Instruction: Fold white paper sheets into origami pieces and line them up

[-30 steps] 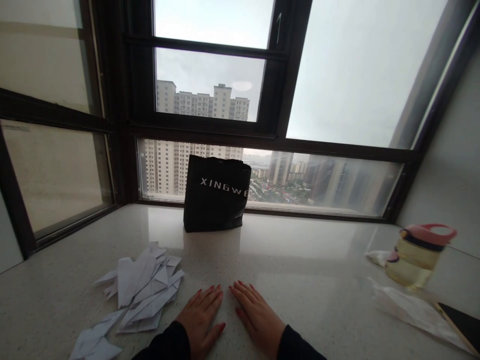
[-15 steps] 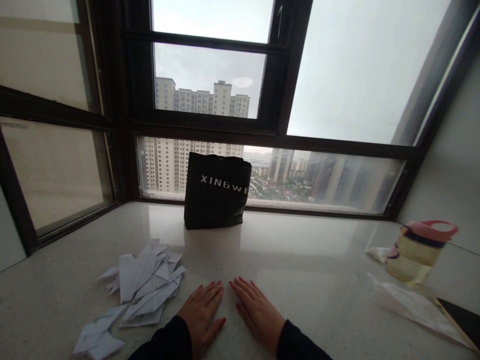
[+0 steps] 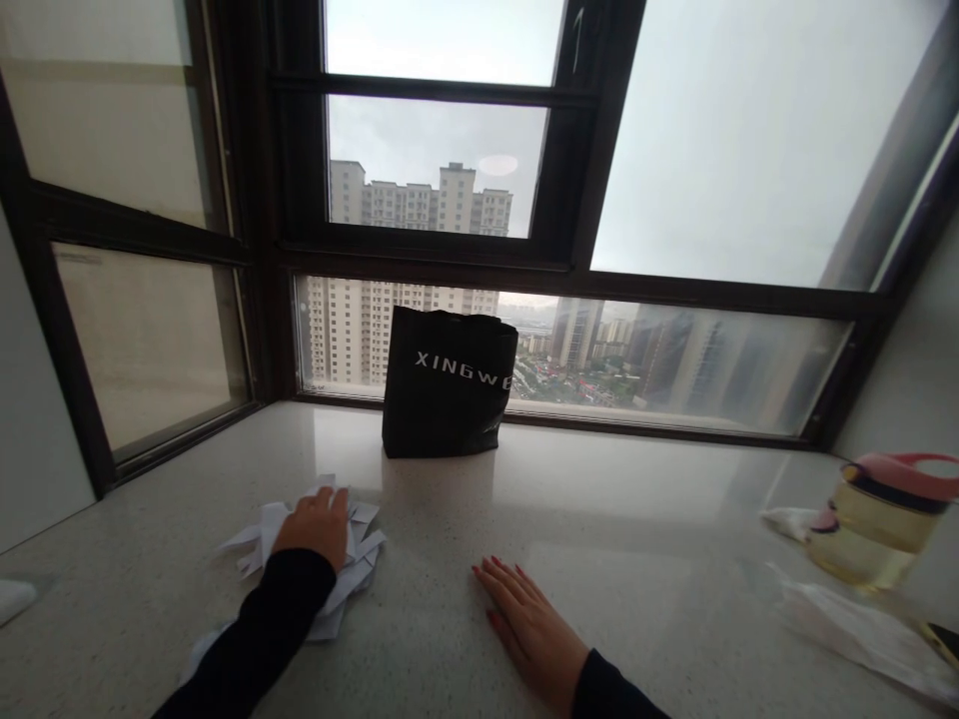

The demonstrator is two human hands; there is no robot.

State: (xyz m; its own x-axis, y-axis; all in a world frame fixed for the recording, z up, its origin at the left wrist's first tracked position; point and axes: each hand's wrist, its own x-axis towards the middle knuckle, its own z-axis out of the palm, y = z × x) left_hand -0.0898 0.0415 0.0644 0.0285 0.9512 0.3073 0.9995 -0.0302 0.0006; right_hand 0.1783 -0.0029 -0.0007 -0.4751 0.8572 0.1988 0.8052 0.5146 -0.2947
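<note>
On the left of the pale speckled sill [image 3: 435, 619] lies a loose pile of folded white paper pieces [image 3: 360, 574]. My left hand [image 3: 319, 526] rests over the upper part of this pile, its fingers bent down among the papers; the fingertips are hidden, so any grip on a piece is not clear. My right hand [image 3: 531, 629] lies flat on the sill, palm down, fingers extended, touching only the surface. A black bag [image 3: 450, 399] with white lettering stands upright behind both hands, near the window.
At the right stands a bottle [image 3: 873, 524] with a pink lid. Beside it are a clear crumpled wrapper [image 3: 854, 624], a small white item [image 3: 790, 521] and a dark object's edge [image 3: 940, 644]. Another white item [image 3: 15, 599] sits at the far left. Windows border the sill.
My left hand has moved from flat on the sill, left and forward, onto the paper pile. My right hand stays flat. The whole view has shifted slightly to the left.
</note>
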